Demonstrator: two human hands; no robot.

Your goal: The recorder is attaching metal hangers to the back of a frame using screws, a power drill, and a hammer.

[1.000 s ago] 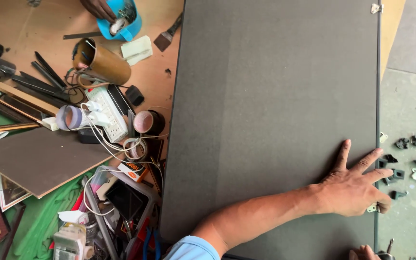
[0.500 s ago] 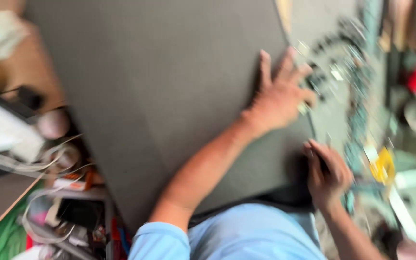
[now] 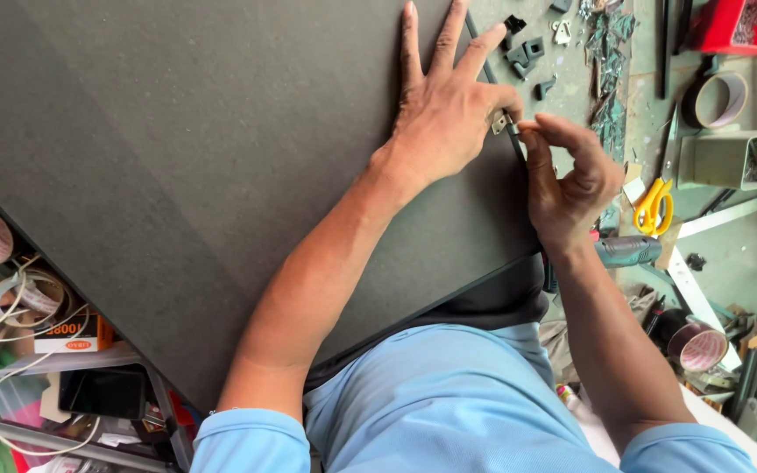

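A large dark grey board (image 3: 186,149) fills most of the view and lies flat on the workbench. My left hand (image 3: 444,114) rests palm down on it near its right edge, fingers spread. My right hand (image 3: 567,180) is at that same edge, thumb and fingers pinched on a small metal clip (image 3: 499,121) set against the board's thin dark frame, right beside my left thumb.
Small black corner pieces (image 3: 523,52) and scraps lie beyond the board's edge. Yellow scissors (image 3: 652,206), a tape roll (image 3: 718,99), a red bin (image 3: 738,24), a grey metal channel (image 3: 729,158) and a power tool (image 3: 628,251) sit at right. Tape rolls, cables and boxes crowd the left.
The view has swung and moved closer. My right hand has come up to the board's edge and now pinches the small clip beside my left hand, which stays flat on the board.
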